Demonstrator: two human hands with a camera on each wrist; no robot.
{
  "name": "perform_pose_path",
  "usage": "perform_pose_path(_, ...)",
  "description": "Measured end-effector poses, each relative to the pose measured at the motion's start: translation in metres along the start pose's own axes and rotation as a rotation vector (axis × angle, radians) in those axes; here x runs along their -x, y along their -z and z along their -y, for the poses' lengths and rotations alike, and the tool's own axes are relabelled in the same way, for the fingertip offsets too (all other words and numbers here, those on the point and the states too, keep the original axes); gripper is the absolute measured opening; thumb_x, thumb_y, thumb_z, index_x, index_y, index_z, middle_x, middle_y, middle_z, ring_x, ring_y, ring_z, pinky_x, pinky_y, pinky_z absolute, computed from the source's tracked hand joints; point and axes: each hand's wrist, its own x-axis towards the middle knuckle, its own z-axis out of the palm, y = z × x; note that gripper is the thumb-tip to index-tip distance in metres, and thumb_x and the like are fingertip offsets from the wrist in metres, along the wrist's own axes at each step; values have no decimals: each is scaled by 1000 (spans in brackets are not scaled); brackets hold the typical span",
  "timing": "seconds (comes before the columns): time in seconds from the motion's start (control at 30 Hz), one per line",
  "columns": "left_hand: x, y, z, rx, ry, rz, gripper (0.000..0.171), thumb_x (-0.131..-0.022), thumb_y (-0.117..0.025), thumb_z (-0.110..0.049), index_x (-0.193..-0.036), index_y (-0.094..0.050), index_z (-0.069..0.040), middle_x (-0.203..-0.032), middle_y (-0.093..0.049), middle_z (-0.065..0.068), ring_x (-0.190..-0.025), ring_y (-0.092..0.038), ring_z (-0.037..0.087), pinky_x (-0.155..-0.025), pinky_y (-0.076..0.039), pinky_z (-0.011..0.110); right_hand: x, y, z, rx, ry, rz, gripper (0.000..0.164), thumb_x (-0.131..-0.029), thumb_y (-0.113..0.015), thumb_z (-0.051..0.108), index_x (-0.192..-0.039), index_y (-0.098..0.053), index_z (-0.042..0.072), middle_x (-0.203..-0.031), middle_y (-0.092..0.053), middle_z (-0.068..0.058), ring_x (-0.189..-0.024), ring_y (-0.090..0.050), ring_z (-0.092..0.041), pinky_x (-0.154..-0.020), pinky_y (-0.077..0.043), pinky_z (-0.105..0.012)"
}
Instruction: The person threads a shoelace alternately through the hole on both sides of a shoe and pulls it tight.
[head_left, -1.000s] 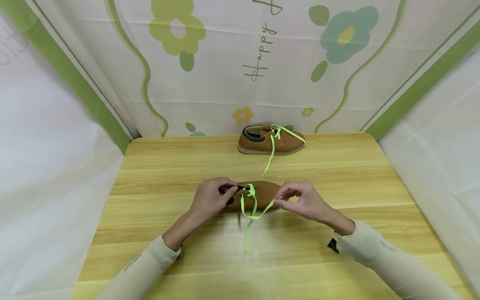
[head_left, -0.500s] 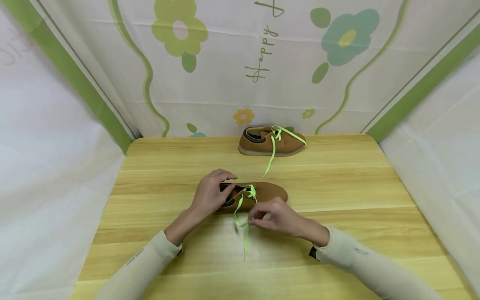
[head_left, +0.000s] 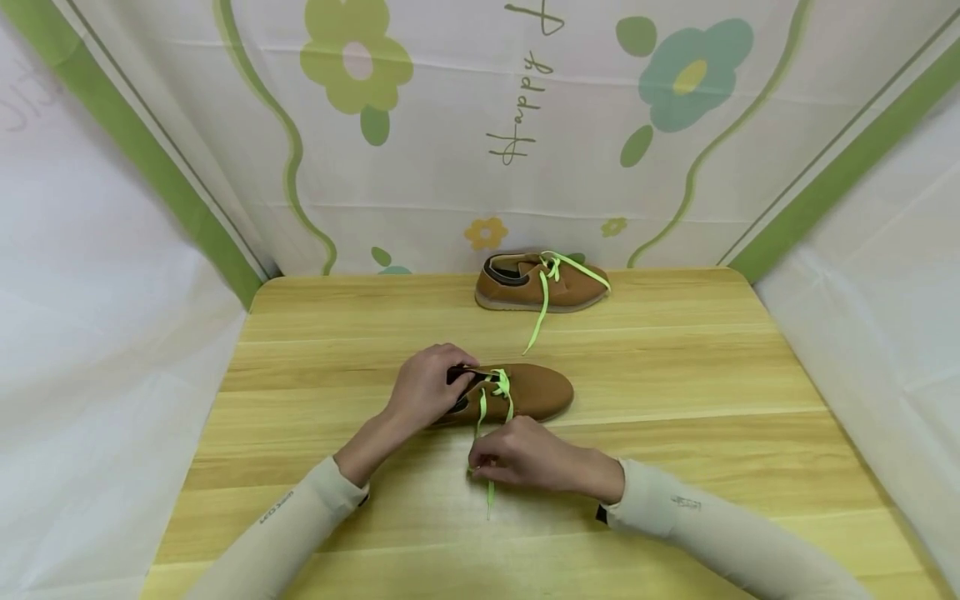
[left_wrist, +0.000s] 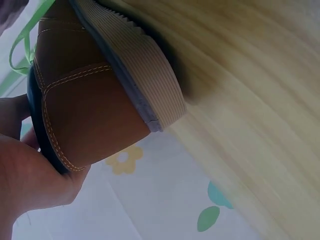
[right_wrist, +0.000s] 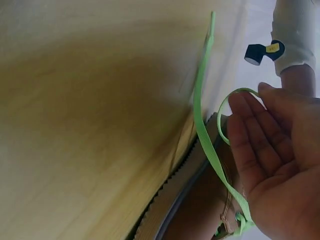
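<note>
A brown shoe (head_left: 542, 390) with a bright green shoelace (head_left: 482, 410) lies on its sole on the wooden table, toe to the right. My left hand (head_left: 423, 387) holds the shoe at its opening, thumb and fingers around the collar. The left wrist view shows the stitched heel (left_wrist: 95, 115) and ribbed sole with that hand beside the rim. In front of the shoe, my right hand (head_left: 531, 454) pinches one lace end between thumb and finger. The other lace end (right_wrist: 202, 100) hangs loose, partly hidden behind the right hand in the head view.
At the table's back edge stands a second brown shoe (head_left: 577, 287), its green lace (head_left: 542, 321) trailing forward onto the wooden table (head_left: 337, 325). Behind it rises a flower-printed white curtain (head_left: 442, 142), with white fabric on both sides.
My right hand has moved left and toward the front edge from beside the toe, carrying the lace end. The left fingers lifted from the collar, then came back to it.
</note>
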Motion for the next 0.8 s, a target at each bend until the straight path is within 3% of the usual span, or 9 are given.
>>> perform_pose_path(0.2,0,0,1,-3,-8,-1,12,-92,-82,-7,-103,-83,-13,-103,-79,2,-95,-75,23,-81,-61,44,2,-8,-3,68,23,81,4,-97,-80,22,-95,-78,19,-87,-75,16,-78,-63,13,-70,-48,-7)
perform_pose_path(0.33,0,0,2,0,-7,-12,11,-93,-82,-8,-101,-84,-13,-102,-79,2,-93,-75,22,-79,-61,43,4,-9,-2,80,48,150,4,-98,-79,21,-99,-79,18,-94,-77,13,-84,-69,6,-75,-50,-9)
perform_pose_path(0.6,0,-2,4,-1,9,-18,8,-92,-83,-10,-100,-84,-13,-101,-80,2,-93,-76,23,-79,-61,43,9,-8,-1,103,90,247,16,-90,-86,25,-104,-79,19,-105,-77,12,-103,-69,1,-95,-53,-23)
perform_pose_path(0.8,0,-1,3,-3,16,-13,7,-93,-83,-11,-100,-84,-14,-102,-80,2,-95,-76,24,-81,-61,44,12,-10,-1,181,152,246,19,-84,-89,19,-99,-79,21,-100,-72,12,-99,-67,-2,-94,-51,-24)
